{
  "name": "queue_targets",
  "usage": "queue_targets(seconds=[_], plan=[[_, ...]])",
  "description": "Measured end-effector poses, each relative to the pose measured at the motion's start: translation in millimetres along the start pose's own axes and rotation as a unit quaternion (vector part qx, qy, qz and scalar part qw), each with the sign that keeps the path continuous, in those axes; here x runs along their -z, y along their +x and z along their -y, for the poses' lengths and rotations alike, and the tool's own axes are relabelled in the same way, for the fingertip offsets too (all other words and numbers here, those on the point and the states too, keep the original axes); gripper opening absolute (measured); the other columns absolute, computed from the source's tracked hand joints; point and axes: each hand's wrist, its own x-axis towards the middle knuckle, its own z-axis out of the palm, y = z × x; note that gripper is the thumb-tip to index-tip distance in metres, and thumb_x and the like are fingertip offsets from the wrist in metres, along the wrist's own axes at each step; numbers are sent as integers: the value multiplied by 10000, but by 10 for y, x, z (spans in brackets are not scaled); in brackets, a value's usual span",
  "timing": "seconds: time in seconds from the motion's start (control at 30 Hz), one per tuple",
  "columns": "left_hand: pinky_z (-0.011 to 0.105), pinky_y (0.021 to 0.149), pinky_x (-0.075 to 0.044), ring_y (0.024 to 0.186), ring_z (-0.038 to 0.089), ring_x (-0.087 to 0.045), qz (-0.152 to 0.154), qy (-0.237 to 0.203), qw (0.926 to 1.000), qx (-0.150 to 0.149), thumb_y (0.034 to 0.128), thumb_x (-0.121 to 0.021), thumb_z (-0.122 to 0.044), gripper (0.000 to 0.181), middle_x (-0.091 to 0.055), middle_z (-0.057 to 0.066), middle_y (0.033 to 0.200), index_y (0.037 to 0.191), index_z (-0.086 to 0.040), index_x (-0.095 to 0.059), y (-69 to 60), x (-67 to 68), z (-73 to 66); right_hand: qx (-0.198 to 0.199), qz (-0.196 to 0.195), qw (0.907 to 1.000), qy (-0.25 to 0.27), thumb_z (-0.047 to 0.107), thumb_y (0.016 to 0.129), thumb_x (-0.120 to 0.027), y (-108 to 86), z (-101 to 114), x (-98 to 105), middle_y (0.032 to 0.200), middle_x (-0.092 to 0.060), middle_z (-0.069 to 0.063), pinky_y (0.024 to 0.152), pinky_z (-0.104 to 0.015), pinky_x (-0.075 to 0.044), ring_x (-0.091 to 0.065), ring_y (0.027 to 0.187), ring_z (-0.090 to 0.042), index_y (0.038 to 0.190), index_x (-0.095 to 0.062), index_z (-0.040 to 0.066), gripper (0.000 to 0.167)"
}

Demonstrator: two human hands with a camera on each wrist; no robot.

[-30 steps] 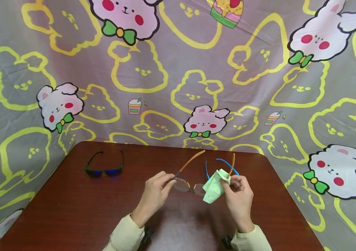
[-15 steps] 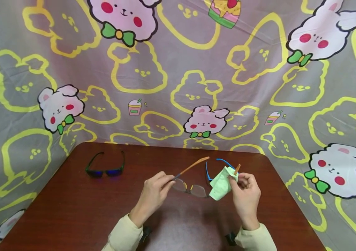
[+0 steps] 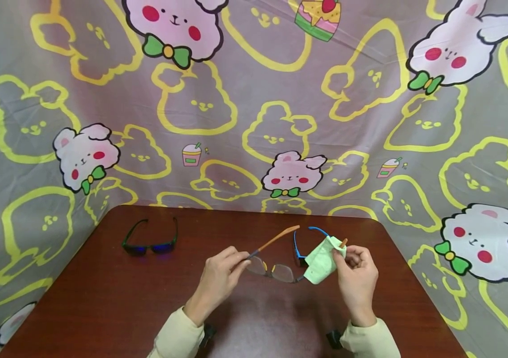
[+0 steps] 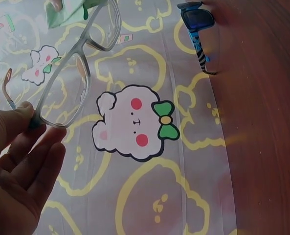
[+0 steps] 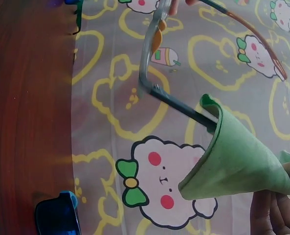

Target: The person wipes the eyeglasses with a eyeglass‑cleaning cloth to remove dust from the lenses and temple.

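Clear-lens eyeglasses [image 3: 282,273] with orange-brown temple tips are held up above the table between both hands. My left hand [image 3: 220,279] pinches them at the hinge corner of one side; the left wrist view shows thumb and fingers on that corner of the frame [image 4: 81,41]. A light green cloth [image 3: 324,262] is wrapped around the other temple, and my right hand [image 3: 357,281] pinches cloth and temple together near the tip. In the right wrist view the dark temple [image 5: 181,106] enters the folded cloth [image 5: 233,159]; the stretch inside is hidden.
Blue-framed sunglasses [image 3: 297,248] lie on the brown table [image 3: 101,308] just behind the cloth, partly covered by it. Dark sunglasses with blue lenses [image 3: 150,247] lie at the back left. A patterned curtain [image 3: 218,144] encloses the table's back and sides.
My right hand and the cloth have slid right along the temple from near the lens towards its tip, uncovering the right lens. The left hand has stayed nearly in place.
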Motion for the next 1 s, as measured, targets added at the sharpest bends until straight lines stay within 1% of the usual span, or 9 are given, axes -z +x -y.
queue_targets(seconds=[0.2, 0.47, 0.57, 0.73, 0.87, 1.0], plan=[[171, 509, -405, 580, 21, -484, 55, -9, 10000, 78, 781, -763, -78, 128, -571, -51, 753, 902, -72, -719, -13, 19, 10, 59, -1, 10000, -45, -20, 793, -725, 23, 6, 13, 729, -648, 63, 587, -152, -448, -585, 659, -67, 925, -563, -26, 209], [170, 517, -417, 588, 25, -505, -11, -6, 9999, -115, 767, -769, -57, 148, -584, -49, 763, 906, -69, -719, -20, 10, 25, 32, -59, 10000, 7, -26, 796, -718, 35, 17, 18, 742, -654, 68, 591, -145, -453, -594, 657, -59, 921, -557, -37, 204], [167, 516, -414, 589, 24, -507, 16, 12, 9999, -145, 764, -771, -56, 147, -587, -52, 763, 900, -73, -721, -10, 13, 15, 107, -139, 9998, 25, -25, 794, -719, 48, 27, 34, 746, -650, 69, 587, -144, -453, -593, 652, -54, 909, -555, -45, 201], [163, 510, -407, 583, 17, -497, 148, 36, 9999, -70, 775, -768, -87, 121, -580, -60, 754, 887, -91, -722, 1, 12, -11, 240, -260, 9994, 46, -28, 789, -724, 81, 32, 77, 752, -643, 61, 592, -152, -452, -593, 660, -62, 896, -562, -53, 196], [160, 504, -396, 568, 11, -476, 166, 64, 9998, -81, 763, -777, -105, 107, -563, -75, 728, 852, -106, -716, -5, 7, -36, 313, -318, 9990, -27, -27, 788, -724, 87, 30, 120, 749, -629, 61, 593, -155, -449, -585, 665, -72, 896, -568, -60, 192], [153, 493, -375, 555, 2, -451, 147, 122, 9998, -45, 746, -792, -105, 109, -544, -86, 703, 815, -113, -709, -10, 14, -54, 496, -406, 9979, -75, -27, 797, -713, 95, 47, 163, 751, -609, 57, 590, -152, -442, -571, 662, -72, 898, -568, -73, 182]])
